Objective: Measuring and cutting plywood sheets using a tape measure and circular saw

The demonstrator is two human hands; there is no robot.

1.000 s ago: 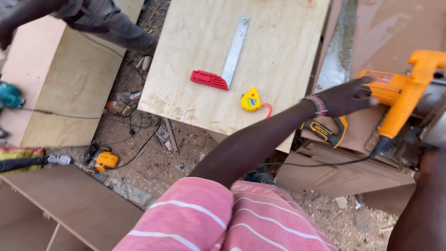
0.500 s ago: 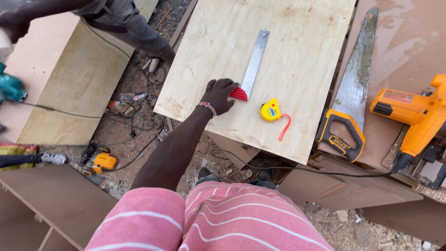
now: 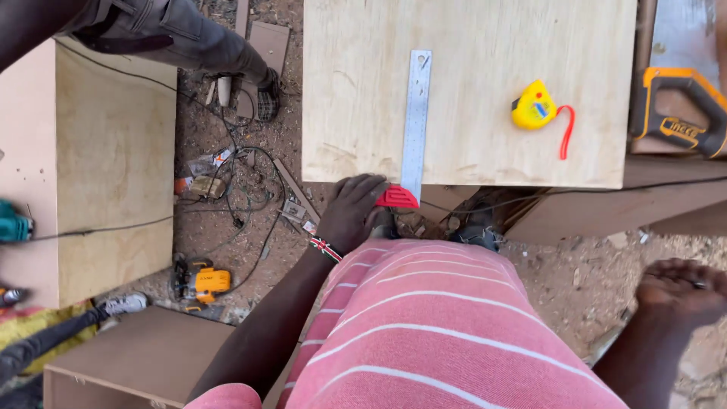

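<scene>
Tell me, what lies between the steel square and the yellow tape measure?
Only bare plywood board lies between the steel square and the yellow tape measure, in the head view.

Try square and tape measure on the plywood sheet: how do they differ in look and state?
The try square is long, flat, steel-bladed with a red stock; the tape measure is compact, yellow, with a red strap. The left hand grips the try square's stock at the near edge; the tape measure lies untouched. Both rest on the plywood sheet.
</scene>
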